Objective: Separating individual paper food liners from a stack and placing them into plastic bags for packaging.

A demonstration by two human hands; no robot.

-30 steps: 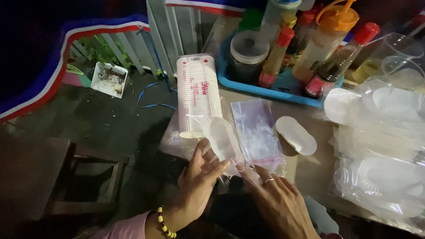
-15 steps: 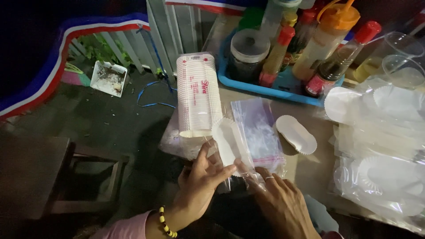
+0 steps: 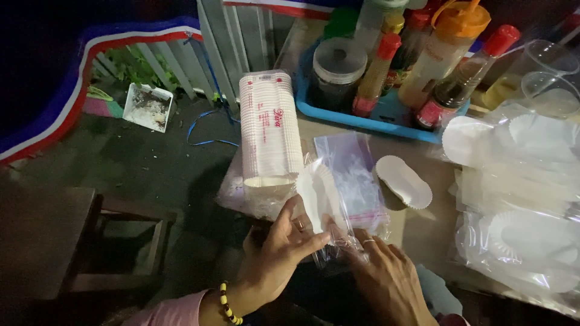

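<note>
The fingers of the left hand (image 3: pixel 281 253) are spread and lightly curled, with thumb and forefinger pinched on the lower edge of a clear plastic bag (image 3: pixel 350 181). The right hand (image 3: pixel 386 281) lies palm down, its fingers extended and pressing the same crinkled edge; whether it actually grips the film cannot be told.

Change since one second ago: the left hand has drawn back toward the body, and its fingers have moved from the white paper liner (image 3: pixel 317 196) down to the bag edge. The right hand has shifted only slightly. Judgement: the bag mouth is being worked, and the liner is not yet clearly inside it.

Position: the bag lies flat on the desk (image 3: pixel 423 232), at its near edge, just beside and right of the liner.

Materials:
- Bag: thin, glossy, transparent film with a coloured seal strip near the hands.
- Liner: oval, white, fluted paper, stiff at the rim.
- Wrapped stack of paper cups (image 3: pixel 269 130): ribbed, cylindrical, lying on its side, touching the liner.
- A second oval liner (image 3: pixel 403 181) lies apart, to the right.
- Blue tray (image 3: pixel 368 118) holds sauce bottles at the far edge.
</note>
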